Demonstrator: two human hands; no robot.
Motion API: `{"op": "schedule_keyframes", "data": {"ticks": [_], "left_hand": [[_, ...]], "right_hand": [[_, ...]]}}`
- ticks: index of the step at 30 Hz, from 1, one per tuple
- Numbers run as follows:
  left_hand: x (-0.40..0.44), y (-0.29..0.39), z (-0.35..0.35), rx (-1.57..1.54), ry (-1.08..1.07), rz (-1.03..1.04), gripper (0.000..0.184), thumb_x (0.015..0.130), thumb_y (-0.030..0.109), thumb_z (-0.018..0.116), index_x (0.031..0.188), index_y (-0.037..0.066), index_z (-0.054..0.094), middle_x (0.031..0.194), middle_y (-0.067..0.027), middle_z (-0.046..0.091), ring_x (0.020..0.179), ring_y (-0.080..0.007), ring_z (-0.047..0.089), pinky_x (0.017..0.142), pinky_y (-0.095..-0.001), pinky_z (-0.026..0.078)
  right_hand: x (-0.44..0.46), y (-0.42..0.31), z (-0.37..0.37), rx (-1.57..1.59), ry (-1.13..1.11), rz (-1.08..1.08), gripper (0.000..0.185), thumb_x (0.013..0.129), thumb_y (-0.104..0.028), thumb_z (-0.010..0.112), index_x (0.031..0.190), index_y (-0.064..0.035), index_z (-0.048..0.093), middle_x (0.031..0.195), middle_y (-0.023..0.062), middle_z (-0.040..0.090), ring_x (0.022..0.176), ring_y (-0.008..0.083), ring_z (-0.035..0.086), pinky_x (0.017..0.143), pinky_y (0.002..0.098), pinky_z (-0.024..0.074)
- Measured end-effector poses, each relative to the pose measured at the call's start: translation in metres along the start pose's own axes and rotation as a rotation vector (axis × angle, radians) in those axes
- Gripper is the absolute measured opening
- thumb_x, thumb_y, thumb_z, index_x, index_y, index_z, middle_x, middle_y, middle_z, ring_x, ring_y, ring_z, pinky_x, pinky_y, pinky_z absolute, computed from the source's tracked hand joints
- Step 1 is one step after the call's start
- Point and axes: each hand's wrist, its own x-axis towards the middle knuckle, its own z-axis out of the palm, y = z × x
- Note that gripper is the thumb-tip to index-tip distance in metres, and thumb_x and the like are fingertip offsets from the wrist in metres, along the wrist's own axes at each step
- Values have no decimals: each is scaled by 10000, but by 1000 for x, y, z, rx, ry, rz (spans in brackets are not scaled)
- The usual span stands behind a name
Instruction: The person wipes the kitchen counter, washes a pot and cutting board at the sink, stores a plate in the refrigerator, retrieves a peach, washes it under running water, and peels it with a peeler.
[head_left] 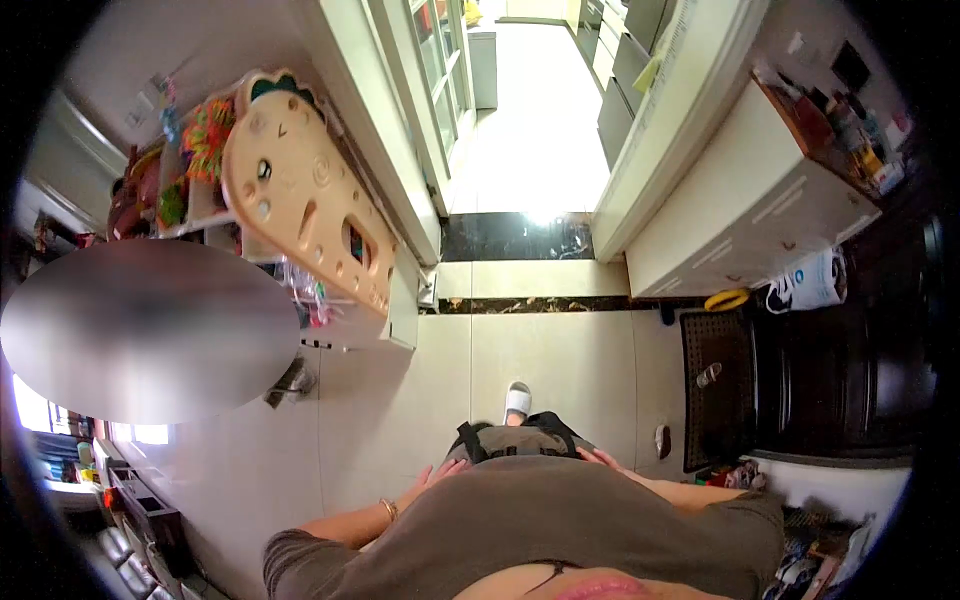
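Pale floor tiles [540, 350] run up to a dark threshold [500, 237] in front of a bright doorway; a peach-coloured panel [285, 165] leans over the shelves on the left, and a white cabinet [745, 205] stands on the right. The waist bag [513, 438], grey with dark straps [470, 440], lies against the front of the body, between the two hands. The left hand [440, 473], with a bracelet [388, 510] at its wrist, is at one side of it; the right hand [602, 459] is at the other side, with some fingers seen extended. Both hands are partly hidden by the shirt [520, 510], so I cannot tell whether either is open or grips a strap; the grey thing is perhaps a bag, but the view is poor. If a strap is only loosely fastened, the bag could slip or twist; a loose strap end could catch the fingers. The shirt could also hide a bad fastening, and a white slipper [517, 398] could slide on the tiles, if they are smooth.
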Motion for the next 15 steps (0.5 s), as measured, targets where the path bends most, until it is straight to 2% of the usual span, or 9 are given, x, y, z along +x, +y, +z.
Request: {"op": "schedule_keyframes", "data": {"ticks": [1,2,5,7,9,11,14,15], "left_hand": [[12,-4,-16,-90,9,-10,706,871,467,430,1459,161,185,1531,-57,89,1413,-249,81,1069,-591,111],[26,-7,-37,-51,18,-4,707,873,473,427,1459,162,183,1532,-57,86,1413,-246,77,1071,-590,103],[81,-32,-92,29,14,-7,713,874,492,426,1460,170,180,1533,-53,75,1414,-242,69,1074,-588,92],[123,-68,-114,51,-46,-32,721,869,504,432,1461,183,177,1534,-44,62,1414,-243,66,1074,-587,99],[169,-114,-130,-675,107,53,724,862,517,437,1462,207,174,1536,-34,46,1414,-244,64,1067,-595,116],[207,-151,-163,-1023,170,122,727,856,527,442,1462,232,171,1537,-25,29,1414,-249,62,1062,-601,124],[276,-202,-240,-812,138,184,726,850,532,449,1462,255,171,1538,-18,9,1414,-264,58,1056,-608,124],[295,-214,-272,-643,126,173,723,851,531,449,1461,255,176,1538,-19,5,1414,-270,57,1055,-611,125]], "right_hand": [[8,-13,-50,-74,-38,-31,607,915,-175,404,1455,-155,128,1533,64,52,1393,302,112,1106,446,222],[18,-16,-86,-152,-75,-62,623,919,-191,389,1462,-156,88,1536,67,31,1394,297,109,1114,448,202],[60,12,-156,-1315,-139,-165,608,929,-252,351,1461,-119,90,1534,103,2,1399,287,99,1121,453,174],[95,34,-211,-995,-53,-227,619,931,-277,355,1462,-107,86,1531,113,11,1401,284,88,1123,453,162],[128,45,-269,-652,25,-275,633,933,-302,358,1464,-94,83,1527,123,20,1403,280,77,1124,454,150],[159,54,-317,-313,115,-306,649,934,-327,362,1465,-82,80,1523,134,30,1405,277,66,1126,454,137],[200,117,-352,-979,130,-152,619,941,-344,354,1462,-96,130,1517,135,53,1408,253,52,1126,458,123],[209,126,-376,-1103,127,-138,618,941,-338,359,1462,-97,131,1517,129,64,1407,259,58,1127,457,125]]}}
